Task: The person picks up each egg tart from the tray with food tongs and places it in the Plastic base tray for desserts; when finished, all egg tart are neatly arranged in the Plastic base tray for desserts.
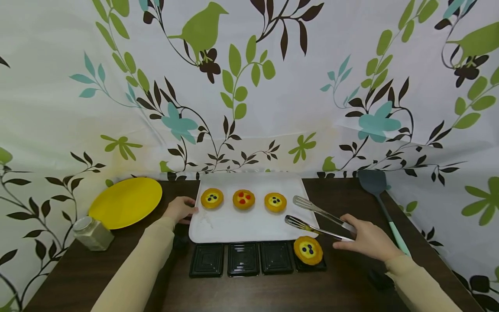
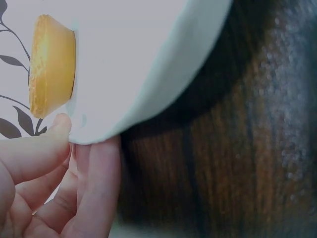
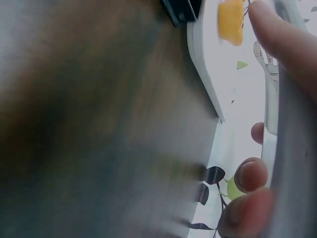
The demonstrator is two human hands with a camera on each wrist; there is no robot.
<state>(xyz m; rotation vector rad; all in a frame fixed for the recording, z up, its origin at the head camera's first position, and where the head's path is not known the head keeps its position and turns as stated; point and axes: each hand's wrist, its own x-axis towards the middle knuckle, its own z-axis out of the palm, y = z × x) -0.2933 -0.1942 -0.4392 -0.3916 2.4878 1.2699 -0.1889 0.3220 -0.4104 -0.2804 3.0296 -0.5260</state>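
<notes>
My left hand point(image 1: 181, 209) pinches the left rim of a white tray point(image 1: 241, 227), thumb on top and fingers below, as the left wrist view shows. Metal tongs point(image 1: 325, 213) are held in my right hand point(image 1: 368, 238), their tips spread apart over the tray's right side with nothing between them. On the tray sit a blueberry tart point(image 1: 212, 198), a tart with red fruit point(image 1: 243, 199) and another blueberry tart point(image 1: 275, 202). One more blueberry tart point(image 1: 308, 250) rests on the rightmost black square dish point(image 1: 320, 265).
Several black dishes point(image 1: 243, 259) line up before the tray. At left are a yellow plate point(image 1: 126, 203), tilted against the patterned cloth point(image 1: 249, 149), and a lidded jar point(image 1: 92, 234). A spatula point(image 1: 390, 212) with a mint handle lies at right on the dark wooden table point(image 1: 241, 294).
</notes>
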